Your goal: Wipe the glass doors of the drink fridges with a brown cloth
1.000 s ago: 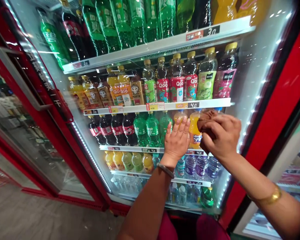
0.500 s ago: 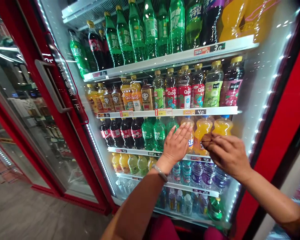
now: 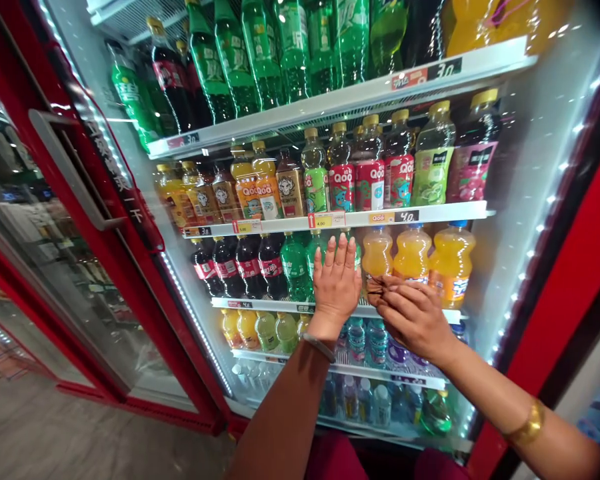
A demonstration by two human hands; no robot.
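My left hand [image 3: 337,283] is stretched flat, fingers up and close together, in front of the green soda bottles [image 3: 295,267] on the third shelf. I cannot tell whether it touches anything. My right hand [image 3: 414,320] is closed, fingertips pinching a small dark brown bunched thing [image 3: 375,291] whose kind does not show clearly. Behind that hand stand orange soda bottles [image 3: 451,263] with blue caps, partly covered by my fingers. A grey bangle [image 3: 318,347] circles my left wrist and a gold-coloured band [image 3: 527,423] my right forearm.
Bottles fill the lit red drinks cooler on several white shelves; the Qoo shelf edge [image 3: 350,220] sits just above my hands. Cola bottles [image 3: 248,267] stand to the left. A red-framed door with a grey handle [image 3: 77,170] is at the left.
My right hand has moved left and slightly down with the brown thing. My left hand has shifted left and turned more upright. The view has moved closer to the shelves.
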